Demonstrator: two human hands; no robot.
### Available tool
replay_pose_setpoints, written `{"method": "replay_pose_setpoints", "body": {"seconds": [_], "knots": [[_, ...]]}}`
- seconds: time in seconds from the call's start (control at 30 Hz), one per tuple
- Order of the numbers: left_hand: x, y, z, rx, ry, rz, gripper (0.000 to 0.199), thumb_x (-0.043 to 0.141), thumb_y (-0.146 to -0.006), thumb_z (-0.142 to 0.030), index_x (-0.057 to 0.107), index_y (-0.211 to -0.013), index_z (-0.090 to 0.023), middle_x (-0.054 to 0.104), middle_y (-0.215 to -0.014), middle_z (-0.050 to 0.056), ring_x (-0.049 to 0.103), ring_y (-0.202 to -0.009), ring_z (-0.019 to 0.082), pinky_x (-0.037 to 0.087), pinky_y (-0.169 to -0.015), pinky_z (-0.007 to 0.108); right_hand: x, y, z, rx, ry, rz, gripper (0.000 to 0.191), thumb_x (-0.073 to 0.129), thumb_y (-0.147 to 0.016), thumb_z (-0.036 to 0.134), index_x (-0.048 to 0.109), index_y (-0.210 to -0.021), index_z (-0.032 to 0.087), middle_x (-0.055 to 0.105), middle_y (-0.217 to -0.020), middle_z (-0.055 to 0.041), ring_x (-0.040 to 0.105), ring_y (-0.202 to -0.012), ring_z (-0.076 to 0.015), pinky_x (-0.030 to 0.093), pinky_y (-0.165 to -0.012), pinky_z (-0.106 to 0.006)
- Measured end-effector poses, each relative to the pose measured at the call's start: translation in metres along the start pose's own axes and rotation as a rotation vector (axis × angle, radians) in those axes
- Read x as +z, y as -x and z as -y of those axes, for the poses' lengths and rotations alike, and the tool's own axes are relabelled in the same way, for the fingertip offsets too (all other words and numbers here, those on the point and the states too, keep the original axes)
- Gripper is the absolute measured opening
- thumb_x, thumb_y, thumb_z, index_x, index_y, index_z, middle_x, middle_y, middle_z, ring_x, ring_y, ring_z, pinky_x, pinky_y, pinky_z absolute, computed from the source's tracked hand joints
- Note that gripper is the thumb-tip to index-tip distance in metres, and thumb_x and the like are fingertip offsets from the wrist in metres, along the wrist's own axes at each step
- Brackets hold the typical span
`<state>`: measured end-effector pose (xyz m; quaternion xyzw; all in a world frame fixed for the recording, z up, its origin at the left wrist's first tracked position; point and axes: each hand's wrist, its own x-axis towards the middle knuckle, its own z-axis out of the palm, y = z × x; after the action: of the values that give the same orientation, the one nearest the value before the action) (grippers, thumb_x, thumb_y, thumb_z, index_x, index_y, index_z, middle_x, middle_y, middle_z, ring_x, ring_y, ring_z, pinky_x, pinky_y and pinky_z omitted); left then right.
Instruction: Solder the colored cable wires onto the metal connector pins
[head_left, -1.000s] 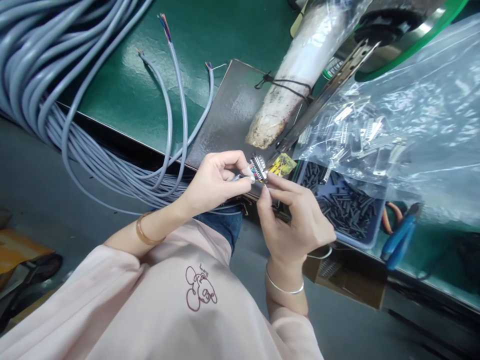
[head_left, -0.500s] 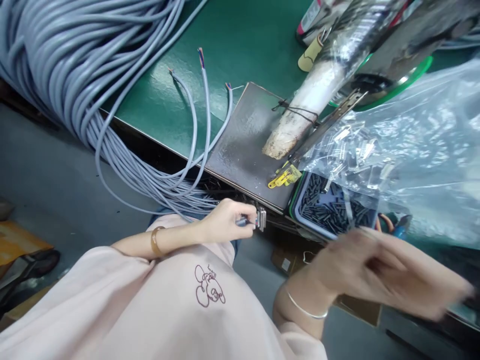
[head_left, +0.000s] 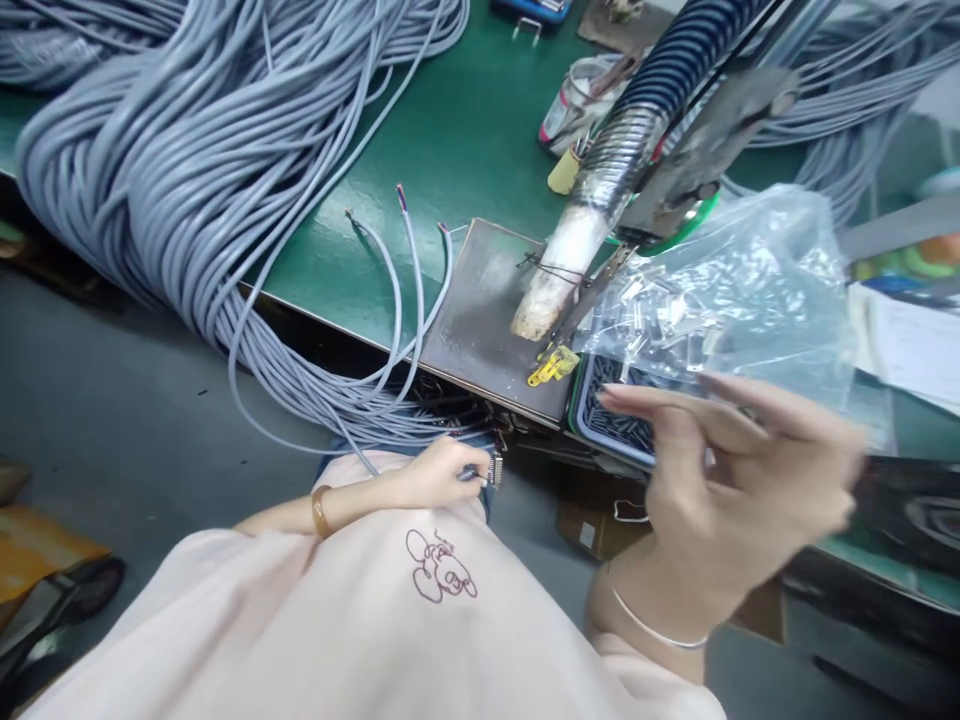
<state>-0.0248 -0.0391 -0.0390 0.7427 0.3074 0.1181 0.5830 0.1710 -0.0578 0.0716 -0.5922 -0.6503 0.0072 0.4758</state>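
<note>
My left hand (head_left: 444, 472) is closed around the end of a grey cable, just behind a metal multi-pin connector (head_left: 495, 470) that sticks out past the fingertips. It is held low, in front of my shirt and below the bench edge. My right hand (head_left: 739, 465) is raised at the right with its fingers stretched and apart, slightly blurred. Its fingertips overlap the view of a blue-grey tray (head_left: 616, 447) holding many short black tubes (head_left: 628, 428), part of which they hide. I see nothing held in that hand.
Large coils of grey cable (head_left: 187, 170) hang over the green bench (head_left: 495, 120) at left. A dark plate (head_left: 480, 310) lies under a white-tipped hose (head_left: 559, 260) and a yellow clip (head_left: 553, 366). A clear bag (head_left: 780, 260) of metal parts rests beside the tray.
My right hand has swung from the lower right toward the left and up, its fingers now pointing at the tray. My left hand keeps its hold on the cable end. The view has shifted.
</note>
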Motion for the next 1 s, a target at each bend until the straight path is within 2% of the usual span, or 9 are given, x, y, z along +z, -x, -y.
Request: {"method": "replay_pose_setpoints", "body": {"seconds": [0.17,0.3,0.43,0.57,0.67,0.77,0.87,0.93,1.0], "knots": [[-0.011,0.006,0.003,-0.036,-0.047,0.048,0.017,0.063,-0.087,-0.014,0.076,-0.096,-0.009,0.077,-0.096,0.009,0.066,-0.079,0.015,0.046,-0.079,0.023,0.010,-0.007,-0.012,-0.010,-0.017,0.055,0.012,0.072,-0.089,0.015,0.062,-0.086,0.020,0.077,-0.084,0.0022,0.077,-0.083,-0.0184,0.062,-0.097,-0.031],[-0.019,0.011,0.002,-0.051,-0.110,0.122,0.030,0.063,-0.089,-0.018,0.078,-0.114,-0.011,0.076,-0.112,0.013,0.072,-0.098,0.024,0.048,-0.093,0.031,0.004,-0.002,-0.016,0.091,-0.105,-0.062,0.014,0.074,-0.088,0.020,0.060,-0.084,0.019,0.072,-0.070,0.0021,0.073,-0.060,-0.0169,0.064,-0.069,-0.024],[-0.034,0.018,-0.003,-0.027,-0.142,0.157,0.044,0.062,-0.089,-0.019,0.072,-0.130,-0.012,0.074,-0.119,0.014,0.073,-0.098,0.023,0.052,-0.089,0.031,-0.002,0.001,-0.010,0.095,-0.137,-0.169,0.020,0.075,-0.086,0.030,0.059,-0.080,0.020,0.065,-0.060,0.0019,0.063,-0.044,-0.0178,0.048,-0.039,-0.025],[-0.063,0.026,-0.007,0.007,0.019,0.191,0.053,0.065,-0.088,-0.027,0.067,-0.137,-0.009,0.075,-0.117,0.016,0.074,-0.088,0.020,0.056,-0.080,0.027,0.002,-0.002,-0.004,0.188,-0.050,-0.105,0.027,0.074,-0.086,0.046,0.062,-0.083,0.021,0.065,-0.064,-0.0006,0.067,-0.053,-0.0209,0.052,-0.044,-0.031],[-0.086,0.031,-0.010,0.013,0.139,0.351,0.062,0.065,-0.090,-0.037,0.059,-0.145,-0.008,0.070,-0.129,0.019,0.075,-0.101,0.023,0.060,-0.081,0.028,0.006,-0.003,-0.004,0.216,-0.005,-0.064,0.029,0.072,-0.086,0.050,0.064,-0.088,0.022,0.066,-0.068,-0.0019,0.069,-0.062,-0.0220,0.056,-0.051,-0.033],[-0.096,0.035,-0.010,0.035,0.059,0.483,0.079,0.064,-0.092,-0.044,0.042,-0.158,-0.007,0.053,-0.150,0.021,0.064,-0.128,0.028,0.057,-0.099,0.035,0.001,-0.002,-0.007,0.213,0.060,-0.055,0.028,0.071,-0.088,0.050,0.064,-0.088,0.023,0.065,-0.070,-0.0017,0.069,-0.065,-0.0214,0.056,-0.055,-0.034],[-0.094,0.040,-0.008,0.050,-0.110,0.540,0.085,0.059,-0.095,-0.048,0.030,-0.162,-0.003,0.031,-0.164,0.022,0.040,-0.151,0.033,0.037,-0.123,0.044,-0.013,-0.001,-0.014,0.156,0.146,-0.054,0.023,0.069,-0.090,0.045,0.062,-0.085,0.024,0.063,-0.068,0.0002,0.065,-0.059,-0.0184,0.055,-0.056,-0.033],[-0.091,0.044,-0.007,0.013,-0.157,0.527,0.081,0.056,-0.098,-0.049,0.032,-0.162,-0.006,0.029,-0.165,0.020,0.033,-0.155,0.032,0.029,-0.127,0.048,-0.021,-0.002,-0.022,0.053,0.215,-0.073,0.019,0.069,-0.091,0.036,0.059,-0.080,0.024,0.061,-0.064,0.0023,0.059,-0.051,-0.0145,0.052,-0.054,-0.029],[-0.092,0.046,-0.008,-0.010,-0.144,0.384,0.068,0.058,-0.097,-0.046,0.047,-0.155,-0.012,0.043,-0.159,0.018,0.048,-0.146,0.030,0.041,-0.120,0.046,-0.026,-0.003,-0.037,-0.051,0.299,-0.118,0.020,0.069,-0.089,0.028,0.055,-0.075,0.023,0.059,-0.059,0.0036,0.052,-0.044,-0.0115,0.045,-0.049,-0.026]]}}
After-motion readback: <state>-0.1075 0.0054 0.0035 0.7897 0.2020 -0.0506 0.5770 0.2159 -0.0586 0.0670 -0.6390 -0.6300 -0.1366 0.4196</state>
